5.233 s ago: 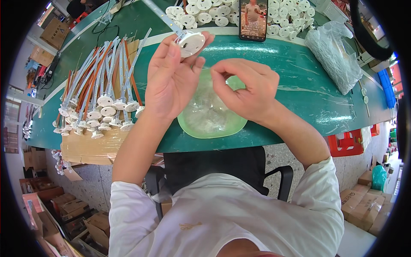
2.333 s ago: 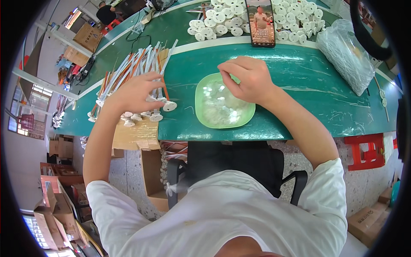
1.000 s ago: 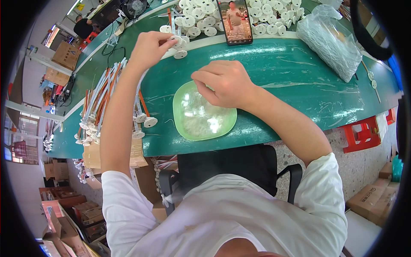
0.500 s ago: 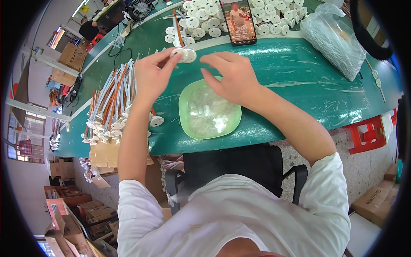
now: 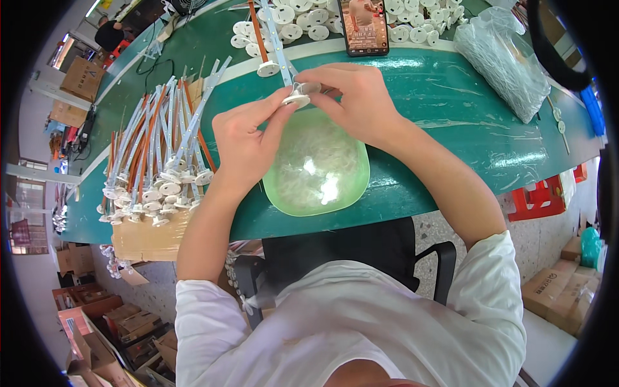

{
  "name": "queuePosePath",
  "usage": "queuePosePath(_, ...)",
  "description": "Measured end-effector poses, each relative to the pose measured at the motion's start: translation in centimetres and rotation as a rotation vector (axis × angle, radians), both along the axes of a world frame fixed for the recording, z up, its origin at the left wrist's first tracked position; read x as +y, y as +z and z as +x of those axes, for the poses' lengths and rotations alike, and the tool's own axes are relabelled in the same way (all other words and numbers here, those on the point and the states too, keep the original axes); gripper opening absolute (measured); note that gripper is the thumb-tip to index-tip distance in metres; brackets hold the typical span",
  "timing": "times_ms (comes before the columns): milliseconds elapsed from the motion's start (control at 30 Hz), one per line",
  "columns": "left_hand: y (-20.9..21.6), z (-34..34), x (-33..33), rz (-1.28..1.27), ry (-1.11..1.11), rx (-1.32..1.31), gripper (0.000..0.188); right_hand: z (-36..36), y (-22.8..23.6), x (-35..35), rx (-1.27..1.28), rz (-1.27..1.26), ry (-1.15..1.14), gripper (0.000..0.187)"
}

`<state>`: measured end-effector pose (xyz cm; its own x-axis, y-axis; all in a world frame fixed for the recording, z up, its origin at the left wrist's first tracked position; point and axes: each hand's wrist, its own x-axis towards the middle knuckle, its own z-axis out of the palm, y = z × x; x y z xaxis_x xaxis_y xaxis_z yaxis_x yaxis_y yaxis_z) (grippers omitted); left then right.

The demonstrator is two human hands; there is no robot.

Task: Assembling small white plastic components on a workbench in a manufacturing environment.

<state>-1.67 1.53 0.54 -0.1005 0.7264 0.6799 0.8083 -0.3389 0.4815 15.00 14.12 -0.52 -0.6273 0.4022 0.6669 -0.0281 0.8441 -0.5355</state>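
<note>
My left hand (image 5: 248, 138) is closed, thumb and forefinger pinching the rim of a small white disc (image 5: 296, 101). A pale strip with tiny dots (image 5: 277, 48) runs up and away from that disc. Beside it my right hand (image 5: 358, 100) is closed, its fingertips pressed around a small translucent piece (image 5: 308, 87) against the upper side of the disc. Its exact shape is partly hidden by the fingers. Below both hands sits a light green bowl (image 5: 314, 212) with many small clear pieces in it. A brown strip (image 5: 258, 32) ending in another white disc (image 5: 268, 69) lies just beyond my left hand.
At left, strips with white discs (image 5: 155, 142) lie bundled over cardboard (image 5: 148, 240). Beyond the hands are piled white discs (image 5: 300, 22) and an upright phone (image 5: 364, 29). A filled clear plastic bag (image 5: 496, 58) is at right. Nearer is a black chair (image 5: 348, 255).
My right hand has moved left and closed at the disc. My left hand has come lower and to the right, bringing the disc over the bowl's far edge. The view has shifted slightly.
</note>
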Motion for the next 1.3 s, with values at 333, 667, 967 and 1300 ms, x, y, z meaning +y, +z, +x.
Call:
queuePosePath(333, -0.2, 0.7, -0.2, 0.041, 0.049, 0.053, 0.021, -0.6, -0.1, -0.2, 0.001, -0.039, -0.058, 0.026)
queuePosePath(667, 0.3, 1.4, -1.1, 0.243, 0.022, 0.438, 0.039, 0.1, 0.2, 1.5, -0.083, -0.122, -0.174, 0.023)
queuePosePath(967, 0.4, 0.4, -1.0, 0.391, -0.019, 0.407, 0.038, 0.9, 2.0, 0.2, 0.128, 0.202, 0.085, 0.034)
queuePosePath(1300, 0.5, 0.9, -1.2, 0.366, 0.029, 0.177, 0.03, 0.8, 1.3, -1.9, 0.291, 0.289, 0.074, 0.027)
